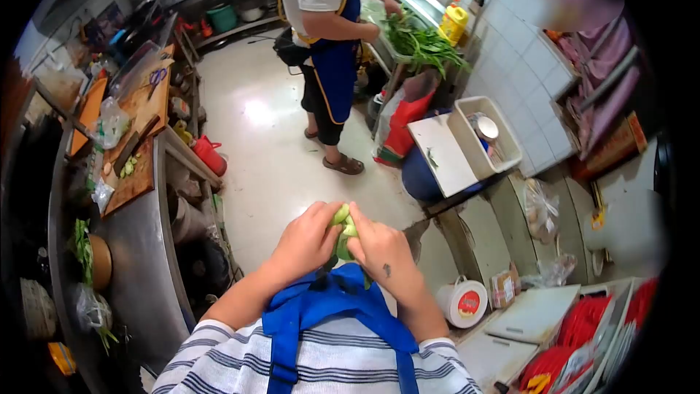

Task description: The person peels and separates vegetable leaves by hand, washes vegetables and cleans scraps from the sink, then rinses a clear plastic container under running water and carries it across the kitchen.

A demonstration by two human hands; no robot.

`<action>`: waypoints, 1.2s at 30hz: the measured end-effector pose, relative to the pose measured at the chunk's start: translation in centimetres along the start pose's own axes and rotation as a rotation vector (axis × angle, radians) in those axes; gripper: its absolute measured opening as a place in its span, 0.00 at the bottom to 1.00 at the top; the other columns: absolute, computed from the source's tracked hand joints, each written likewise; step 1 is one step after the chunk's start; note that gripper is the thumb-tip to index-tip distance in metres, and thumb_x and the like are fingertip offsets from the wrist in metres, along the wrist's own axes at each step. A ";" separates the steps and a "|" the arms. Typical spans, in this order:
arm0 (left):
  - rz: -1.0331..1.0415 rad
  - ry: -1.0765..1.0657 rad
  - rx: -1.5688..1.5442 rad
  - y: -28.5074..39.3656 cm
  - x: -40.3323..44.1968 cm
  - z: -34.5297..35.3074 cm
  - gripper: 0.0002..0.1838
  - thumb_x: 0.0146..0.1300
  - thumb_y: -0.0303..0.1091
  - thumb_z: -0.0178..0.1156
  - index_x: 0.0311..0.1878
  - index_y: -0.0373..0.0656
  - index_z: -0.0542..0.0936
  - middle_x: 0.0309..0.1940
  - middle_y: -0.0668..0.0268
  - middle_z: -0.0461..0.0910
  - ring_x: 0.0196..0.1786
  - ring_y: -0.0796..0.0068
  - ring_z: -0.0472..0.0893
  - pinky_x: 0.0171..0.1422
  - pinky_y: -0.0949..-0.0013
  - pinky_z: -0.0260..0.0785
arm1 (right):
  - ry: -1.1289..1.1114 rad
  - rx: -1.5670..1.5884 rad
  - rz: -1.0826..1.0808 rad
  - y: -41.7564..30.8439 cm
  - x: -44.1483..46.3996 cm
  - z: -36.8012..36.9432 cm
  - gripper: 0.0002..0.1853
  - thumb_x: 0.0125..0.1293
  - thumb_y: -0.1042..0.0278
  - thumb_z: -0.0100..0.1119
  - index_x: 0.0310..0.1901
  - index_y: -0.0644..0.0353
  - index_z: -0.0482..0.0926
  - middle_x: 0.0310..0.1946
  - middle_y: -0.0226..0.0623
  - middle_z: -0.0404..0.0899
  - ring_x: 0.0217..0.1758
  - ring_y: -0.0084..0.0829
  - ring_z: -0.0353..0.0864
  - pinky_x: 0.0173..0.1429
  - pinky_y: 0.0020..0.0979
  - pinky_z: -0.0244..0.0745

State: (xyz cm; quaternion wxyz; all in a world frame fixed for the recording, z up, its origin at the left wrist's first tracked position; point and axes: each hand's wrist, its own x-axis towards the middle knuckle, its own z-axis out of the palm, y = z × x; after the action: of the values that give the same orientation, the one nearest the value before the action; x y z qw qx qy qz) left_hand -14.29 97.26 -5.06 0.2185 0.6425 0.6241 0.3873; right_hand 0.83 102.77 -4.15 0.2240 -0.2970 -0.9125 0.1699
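In front of my chest, both hands hold a green vegetable (344, 217) with pale, rounded stalk pieces at the top and darker leaf below. My left hand (302, 242) has its fingers closed on the left side of it. From the right, my right hand (384, 249) pinches the same vegetable, thumb and fingers meeting near its top. The lower part is partly hidden behind my fingers. A blue apron (321, 299) lies just beneath my hands.
A person in a blue apron (339, 87) stands ahead at a sink heaped with leafy greens (419, 38). On the left counter lie a cutting board (138, 182), a knife (131, 144) and scissors (157, 79). To the right are a white bucket (459, 306) and steps (488, 226).
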 end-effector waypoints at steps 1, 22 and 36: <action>-0.008 0.003 0.047 -0.5 1.5 -0.1 0.19 0.53 0.26 0.52 0.50 0.39 0.69 0.34 0.56 0.72 0.35 0.55 0.74 0.38 0.62 0.67 | -0.013 0.017 -0.015 1.1 1.3 -0.2 0.25 0.50 0.69 0.55 0.51 0.69 0.66 0.26 0.42 0.75 0.28 0.37 0.76 0.30 0.34 0.72; -0.407 0.657 -0.793 -15.6 14.2 -13.7 0.15 0.62 0.34 0.50 0.51 0.41 0.65 0.38 0.66 0.73 0.36 0.80 0.74 0.38 0.78 0.67 | -0.629 1.361 0.001 11.8 34.3 8.0 0.08 0.61 0.77 0.38 0.40 0.65 0.66 0.30 0.42 0.74 0.25 0.22 0.71 0.28 0.21 0.65; -0.430 0.580 -0.556 -29.6 19.9 -30.2 0.14 0.65 0.30 0.43 0.53 0.40 0.59 0.37 0.62 0.74 0.32 0.77 0.76 0.35 0.75 0.69 | -0.588 1.168 -0.039 -4.1 53.8 22.3 0.19 0.55 0.69 0.60 0.48 0.63 0.69 0.33 0.34 0.75 0.34 0.19 0.74 0.38 0.22 0.70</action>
State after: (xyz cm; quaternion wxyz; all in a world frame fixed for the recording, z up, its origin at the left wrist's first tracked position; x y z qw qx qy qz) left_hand -57.90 114.20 -4.93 0.2742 0.2802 0.6510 0.6500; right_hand -51.33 128.97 -4.54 0.0926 -0.0510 -0.6983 0.7079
